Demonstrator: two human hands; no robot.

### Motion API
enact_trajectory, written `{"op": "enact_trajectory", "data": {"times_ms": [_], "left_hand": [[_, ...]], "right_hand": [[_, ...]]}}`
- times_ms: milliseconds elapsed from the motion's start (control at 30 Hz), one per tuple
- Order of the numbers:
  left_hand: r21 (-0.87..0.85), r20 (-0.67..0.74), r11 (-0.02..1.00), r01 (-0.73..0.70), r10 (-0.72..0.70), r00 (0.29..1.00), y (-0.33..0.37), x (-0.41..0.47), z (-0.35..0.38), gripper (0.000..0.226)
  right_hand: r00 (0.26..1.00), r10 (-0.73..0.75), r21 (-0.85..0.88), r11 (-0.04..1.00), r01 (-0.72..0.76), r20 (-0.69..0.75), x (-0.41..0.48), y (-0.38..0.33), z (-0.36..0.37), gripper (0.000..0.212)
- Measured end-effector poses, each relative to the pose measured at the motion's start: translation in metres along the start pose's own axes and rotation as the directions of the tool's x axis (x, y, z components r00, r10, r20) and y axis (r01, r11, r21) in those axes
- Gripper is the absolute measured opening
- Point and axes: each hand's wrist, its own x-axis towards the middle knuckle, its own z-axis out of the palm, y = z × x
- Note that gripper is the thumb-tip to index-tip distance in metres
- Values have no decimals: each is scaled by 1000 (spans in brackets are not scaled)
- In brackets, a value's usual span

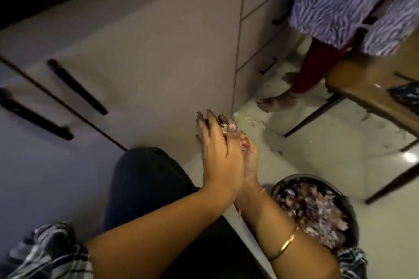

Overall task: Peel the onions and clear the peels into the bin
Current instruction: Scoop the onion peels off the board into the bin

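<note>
The pale grey cabinet front (147, 52) with long black bar handles (77, 86) walls off the whole left and far side, and its bottom edge meets the glossy off-white tiled floor (317, 154) just beyond the hands. To the right, the brown wooden table (362, 88) on thin dark metal legs (310, 120) closes in that side. Another person's bare foot (274, 103) stands on the floor between the cabinet corner and the table, under a purple-and-white patterned garment (340, 0). The open floor is the strip running from the cabinet corner down to the round dark bin (294, 176) at lower right.

The left hand (217, 149) and right hand (249, 158) are held palm to palm over the floor, above the wearer's dark-trousered knee (147, 176). The left hand's fingers are straight and lie flat over the right hand. A small wad of papery pink-purple onion peels (225, 125) is pressed between them and shows only at the fingertips. The right hand is mostly hidden behind the left, so I cannot tell whether its fingers lie flat or curl round the peels. A thin gold bangle (285, 244) sits on the right forearm.

The bin lies below and to the right of the joined hands, near the right forearm, and is heaped with purple and white peel scraps (317, 206). A few loose pale scraps (249, 120) lie on the floor by the cabinet corner, just beyond the fingertips.
</note>
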Motion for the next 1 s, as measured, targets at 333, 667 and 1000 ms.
{"op": "enact_trajectory", "data": {"times_ms": [333,667,1000], "left_hand": [[-17,378,989,150,-132,916,18,-30,116,58],[78,619,811,580,-496,609,10,-35,165,51],[197,570,834,515,-525,632,-14,-25,144,47]], "right_hand": [[949,-234,275,918,287,-211,-37,-96,-91,79],[724,-334,191,821,538,-603,-90,-150,-224,28],[367,-501,-545,838,-19,-783,-97,-157,-307,26]]}}
